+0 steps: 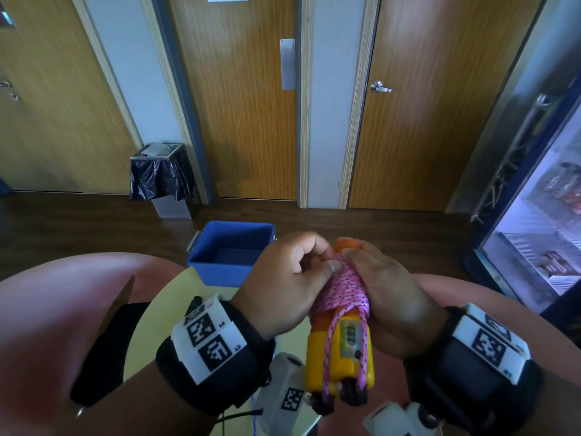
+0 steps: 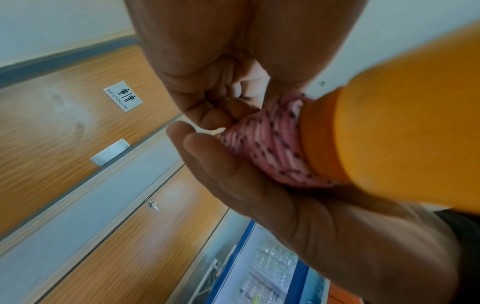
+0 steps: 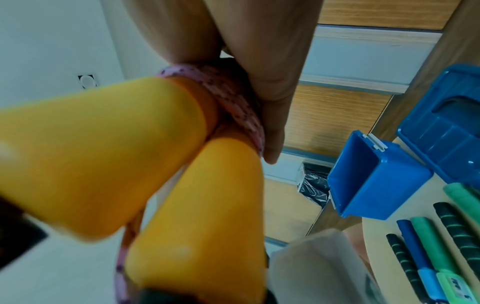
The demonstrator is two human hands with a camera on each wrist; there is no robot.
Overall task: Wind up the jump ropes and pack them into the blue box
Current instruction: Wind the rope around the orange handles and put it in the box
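Note:
A jump rope with two yellow-and-orange handles (image 1: 341,354) and a pink speckled cord (image 1: 344,289) coiled round them is held above the table. My left hand (image 1: 328,259) pinches the cord at the far end of the coil. My right hand (image 1: 371,272) wraps the bundle from the right, fingers along the coil (image 3: 241,102). The left wrist view shows the curled left fingers (image 2: 221,102) against the pink coil (image 2: 270,144). The open blue box (image 1: 231,253) stands just beyond the hands at the table's far edge, with nothing showing inside.
More jump rope handles in green, blue and black (image 3: 428,246) lie on the pale round table (image 1: 176,297). A blue lid (image 3: 446,127) sits by the box (image 3: 374,181). A lined bin (image 1: 162,174) and a glass-door fridge (image 1: 540,215) stand on the floor.

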